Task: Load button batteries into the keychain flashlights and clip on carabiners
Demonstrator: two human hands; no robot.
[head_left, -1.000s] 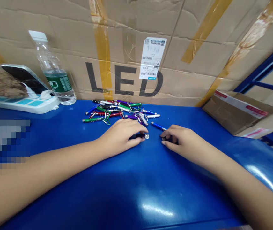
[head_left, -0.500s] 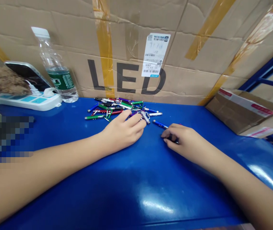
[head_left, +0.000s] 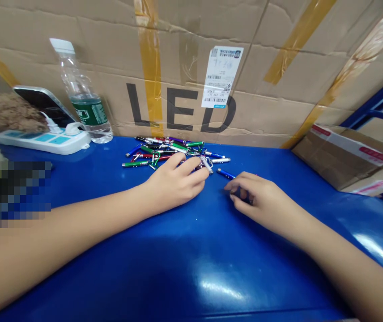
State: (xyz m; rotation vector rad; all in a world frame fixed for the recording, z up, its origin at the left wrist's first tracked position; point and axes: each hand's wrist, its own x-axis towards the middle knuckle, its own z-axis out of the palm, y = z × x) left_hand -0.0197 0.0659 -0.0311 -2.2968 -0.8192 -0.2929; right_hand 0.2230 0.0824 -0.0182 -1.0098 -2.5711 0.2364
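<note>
A heap of slim metal keychain penlights (head_left: 144, 164), in green, red, blue, purple, black and silver with small clips, lies on the blue table (head_left: 164, 250) at the back. My left hand (head_left: 180, 181) rests palm down at the heap's front right edge, its fingers bent and spread. Its fingertips are partly hidden, beside a silver penlight (head_left: 206, 165). To the right, a blue penlight (head_left: 225, 174) lies apart from the heap, its right end behind my right hand (head_left: 255, 192). That hand has its thumb and index finger apart, and I see nothing held between them.
A large cardboard box (head_left: 104, 58) marked LED stands behind the heap. At left are a water bottle (head_left: 89, 112), a power strip (head_left: 60, 145) with plugs, a phone (head_left: 44, 103) and a brown fluffy thing (head_left: 10, 112). A smaller carton (head_left: 342, 156) sits at right.
The view has shifted slightly, so everything sits a little further right. My right index finger has straightened a little over the blue penlight, away from the thumb. My left hand stays at the heap.
</note>
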